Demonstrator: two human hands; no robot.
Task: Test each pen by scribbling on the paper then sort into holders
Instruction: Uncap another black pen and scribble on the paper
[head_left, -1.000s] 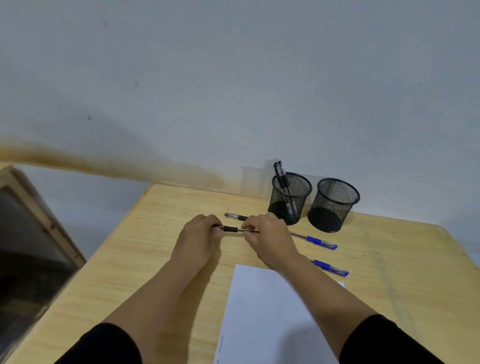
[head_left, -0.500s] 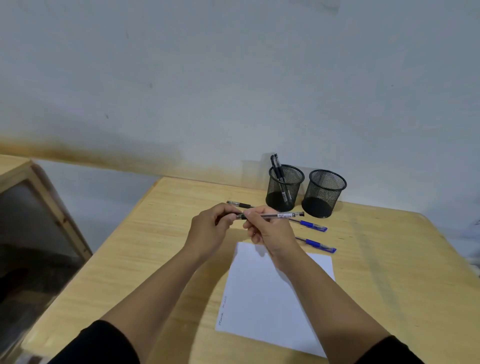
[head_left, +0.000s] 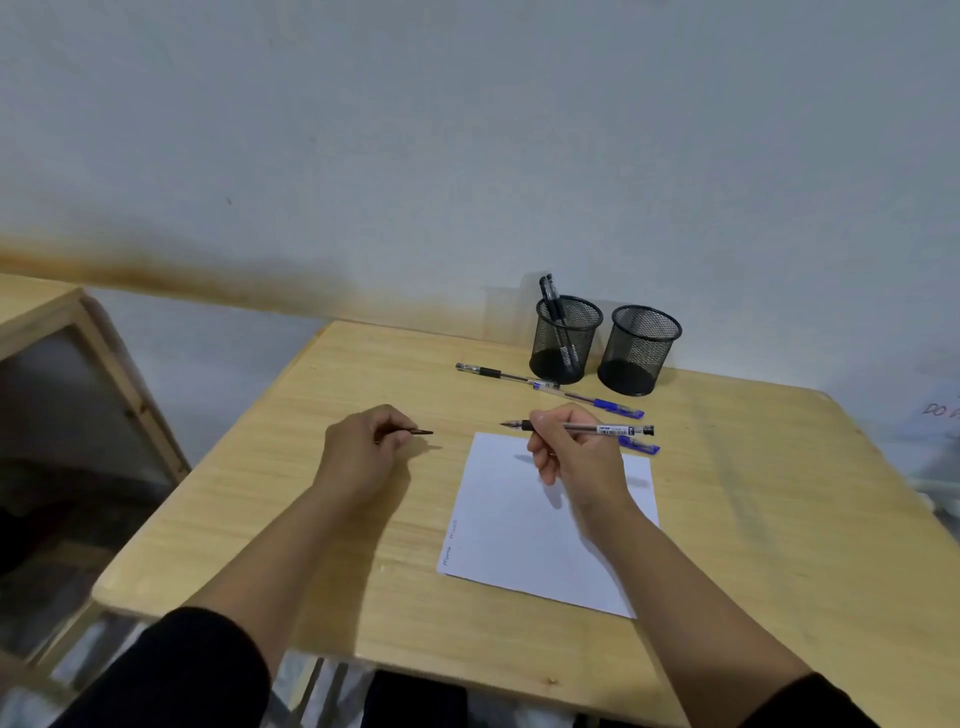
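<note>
- Right hand (head_left: 576, 457) grips the uncapped pen (head_left: 587, 428), its tip poised just above the paper's (head_left: 524, 540) far edge.
- Left hand (head_left: 363, 452) pinches the cap (head_left: 415, 432), well left of the paper.

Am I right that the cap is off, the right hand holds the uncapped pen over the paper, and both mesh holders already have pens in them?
Not quite. Only the left mesh holder has pens in it; the right mesh holder is empty, as the head view shows. The rest stands: the left hand holds the cap, and the right hand holds the uncapped pen over the paper.
</note>
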